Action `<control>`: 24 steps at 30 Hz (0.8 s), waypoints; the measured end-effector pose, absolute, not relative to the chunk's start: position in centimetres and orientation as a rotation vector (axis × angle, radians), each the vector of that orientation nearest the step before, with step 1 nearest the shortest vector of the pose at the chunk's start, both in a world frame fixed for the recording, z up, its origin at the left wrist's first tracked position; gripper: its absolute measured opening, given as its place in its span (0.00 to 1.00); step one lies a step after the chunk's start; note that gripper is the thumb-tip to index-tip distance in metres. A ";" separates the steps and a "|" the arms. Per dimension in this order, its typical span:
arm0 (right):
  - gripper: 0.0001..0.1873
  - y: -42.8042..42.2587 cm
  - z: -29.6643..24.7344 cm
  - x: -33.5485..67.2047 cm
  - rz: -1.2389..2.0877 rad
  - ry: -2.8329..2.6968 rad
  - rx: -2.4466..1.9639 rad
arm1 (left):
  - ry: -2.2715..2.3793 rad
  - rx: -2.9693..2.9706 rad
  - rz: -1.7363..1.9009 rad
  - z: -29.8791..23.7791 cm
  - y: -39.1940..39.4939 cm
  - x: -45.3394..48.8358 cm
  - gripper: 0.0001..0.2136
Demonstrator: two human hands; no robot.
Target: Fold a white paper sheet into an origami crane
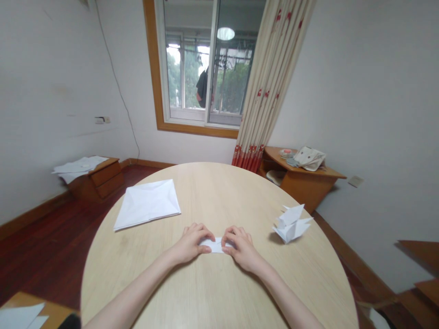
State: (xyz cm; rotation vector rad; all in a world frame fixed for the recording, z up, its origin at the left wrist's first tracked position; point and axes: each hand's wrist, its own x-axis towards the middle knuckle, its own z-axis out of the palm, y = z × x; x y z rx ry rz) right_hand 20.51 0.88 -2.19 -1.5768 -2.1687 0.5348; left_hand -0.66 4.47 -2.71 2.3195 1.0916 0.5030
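A small folded piece of white paper lies at the middle of the round wooden table. My left hand grips its left end, thumb in front and fingers curled behind. Its right end is pinched by my right hand in much the same way. Only the middle stretch of the paper shows between my hands; both ends are covered by fingers. To the right stand folded white paper shapes with pointed tips, clustered together. A stack of white paper sheets rests on the left of the table, apart from my left hand.
Beyond the table on the left is a low drawer cabinet with papers on it. A corner stand holding a cloth bag is at the back right, beside a long curtain. More paper lies at the lower left.
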 end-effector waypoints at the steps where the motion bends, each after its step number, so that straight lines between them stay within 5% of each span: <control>1: 0.07 0.9 -2.1 20.6 0.552 -2.167 -1.573 | 1.084 2.321 0.498 -2.7 4.5 -0.7 0.10; 24: 0.12 1.2 -2.9 21.6 0.484 -2.270 -1.143 | 0.805 2.440 0.639 -2.3 3.7 -1.1 0.08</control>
